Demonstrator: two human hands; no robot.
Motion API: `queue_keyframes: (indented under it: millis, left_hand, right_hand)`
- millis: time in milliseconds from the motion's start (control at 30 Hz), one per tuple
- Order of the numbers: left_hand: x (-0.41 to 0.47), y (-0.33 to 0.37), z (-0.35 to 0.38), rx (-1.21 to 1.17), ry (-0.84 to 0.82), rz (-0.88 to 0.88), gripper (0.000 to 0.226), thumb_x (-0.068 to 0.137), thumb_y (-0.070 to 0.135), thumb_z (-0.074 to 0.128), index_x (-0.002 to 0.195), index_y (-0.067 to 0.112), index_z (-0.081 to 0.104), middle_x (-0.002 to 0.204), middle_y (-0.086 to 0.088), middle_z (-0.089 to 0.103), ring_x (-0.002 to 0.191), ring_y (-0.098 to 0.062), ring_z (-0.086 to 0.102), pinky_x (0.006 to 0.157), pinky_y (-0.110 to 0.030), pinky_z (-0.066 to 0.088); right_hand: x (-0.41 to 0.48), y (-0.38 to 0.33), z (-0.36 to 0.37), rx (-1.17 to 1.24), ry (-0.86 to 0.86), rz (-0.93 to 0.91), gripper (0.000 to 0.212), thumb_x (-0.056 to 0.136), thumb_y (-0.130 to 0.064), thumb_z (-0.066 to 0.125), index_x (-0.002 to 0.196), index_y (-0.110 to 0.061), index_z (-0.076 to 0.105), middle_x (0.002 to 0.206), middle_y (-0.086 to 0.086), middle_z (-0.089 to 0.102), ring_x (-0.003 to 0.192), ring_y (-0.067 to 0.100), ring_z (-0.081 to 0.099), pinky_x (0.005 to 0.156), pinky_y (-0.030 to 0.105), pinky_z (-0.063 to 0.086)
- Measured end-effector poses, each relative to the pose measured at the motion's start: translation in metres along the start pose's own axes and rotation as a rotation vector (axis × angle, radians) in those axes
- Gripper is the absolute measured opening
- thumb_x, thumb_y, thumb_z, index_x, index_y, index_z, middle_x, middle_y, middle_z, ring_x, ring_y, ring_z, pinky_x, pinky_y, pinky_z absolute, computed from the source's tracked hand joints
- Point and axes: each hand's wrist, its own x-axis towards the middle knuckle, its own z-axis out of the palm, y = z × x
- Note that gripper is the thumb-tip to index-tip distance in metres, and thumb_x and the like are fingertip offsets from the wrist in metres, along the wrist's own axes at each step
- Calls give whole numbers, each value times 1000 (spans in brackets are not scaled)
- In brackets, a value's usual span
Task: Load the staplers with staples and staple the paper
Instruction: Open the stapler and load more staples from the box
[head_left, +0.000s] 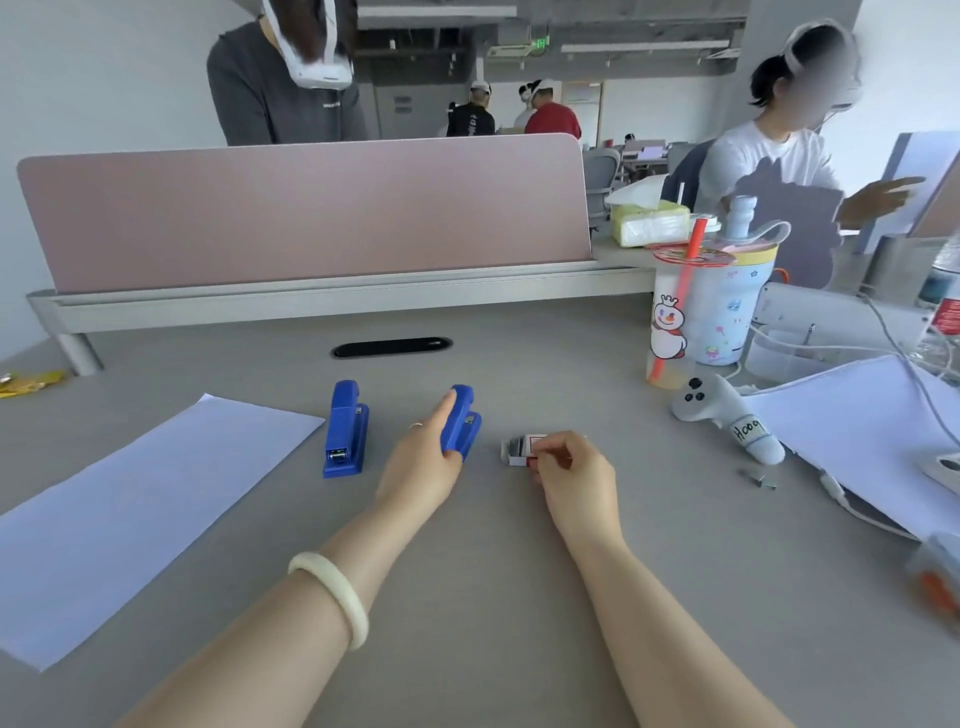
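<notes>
Two blue staplers sit on the grey desk. The left stapler (345, 430) lies alone beside a white sheet of paper (130, 514). My left hand (423, 462) rests on the right stapler (461, 423), with the index finger along its top and fingers curled around its side. Just right of it, my right hand (569, 470) pinches a small box of staples (522, 449) that lies on the desk. A few loose staples (758, 479) lie farther right.
A white controller (727, 415) and a drink cup with a red straw (685, 312) stand at the right, with more paper (862, 431), cables and a tissue pack (649, 223). A pink divider (311, 208) closes the back. Other people work beyond.
</notes>
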Motion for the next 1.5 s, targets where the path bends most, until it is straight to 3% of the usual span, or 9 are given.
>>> queue_keyframes:
  millis: [100, 233, 333, 467, 633, 867, 1067, 1200, 1500]
  left_hand:
    - [-20, -19, -32, 45, -155, 9, 67, 89, 9, 44, 144, 39, 22, 115, -5, 56, 70, -14, 54, 58, -21, 42]
    - [-49, -36, -77, 6, -437, 115, 66, 85, 1, 50, 122, 54, 42, 123, 21, 55, 107, 8, 52, 94, -19, 42]
    - [-60, -40, -88, -35, -504, 143, 55, 82, -2, 52, 112, 45, 51, 114, 19, 62, 112, 6, 52, 96, -24, 43]
    - [-63, -29, -65, -85, -290, 205, 25, 82, 20, 67, 102, 32, 57, 103, 16, 62, 101, 1, 56, 90, -20, 42]
    - [-61, -18, -42, 1, -112, 331, 23, 83, 26, 65, 105, 30, 61, 102, 6, 58, 96, -9, 53, 87, -28, 45]
    - [-71, -52, -88, -788, 4, 159, 29, 76, 26, 64, 105, 25, 60, 96, 2, 64, 94, -12, 59, 90, -24, 47]
    - [-86, -94, -129, -645, 104, 44, 33, 79, 4, 67, 96, 29, 57, 95, 8, 66, 92, -14, 60, 83, -21, 47]
    - [-95, -113, -137, -292, -52, -41, 33, 78, 6, 71, 85, 39, 68, 85, 22, 68, 73, 6, 60, 68, -10, 44]
    - [-93, -113, -125, -109, -132, 3, 45, 77, 8, 71, 81, 52, 65, 93, 18, 66, 73, 3, 58, 74, -18, 44]
  right_hand:
    - [-2, -2, -2, -82, -86, -8, 21, 86, -12, 49, 91, -25, 65, 94, -3, 65, 77, 17, 58, 60, 20, 42]
    - [-6, -2, -10, -317, -498, -130, 53, 78, -32, 71, 128, -26, 53, 127, -10, 50, 122, 8, 41, 98, 22, 33]
    - [-13, 0, -8, -526, -647, -293, 60, 69, -40, 76, 125, -38, 55, 135, -16, 43, 131, 9, 22, 110, 29, 19]
    - [-15, 4, 0, -534, -609, -360, 54, 52, -60, 65, 104, -48, 65, 128, -22, 49, 128, 9, 27, 113, 38, 21]
    - [-19, 0, 0, -524, -588, -387, 29, 65, -47, 75, 85, -59, 57, 124, -23, 50, 123, 8, 27, 112, 37, 20]
    - [-20, -2, -2, -540, -598, -396, 28, 68, -42, 75, 78, -57, 54, 108, -38, 40, 116, 4, 25, 109, 33, 19]
    - [-17, -1, -3, -533, -613, -396, 26, 69, -40, 75, 80, -56, 57, 108, -40, 38, 116, 4, 26, 111, 35, 19]
    - [-15, -1, -4, -504, -634, -386, 25, 69, -36, 76, 82, -51, 60, 109, -34, 44, 125, 11, 31, 111, 38, 23]
    - [-17, -8, -14, -392, -693, -309, 24, 73, -26, 77, 96, -24, 71, 111, -6, 62, 115, 15, 51, 93, 24, 38]
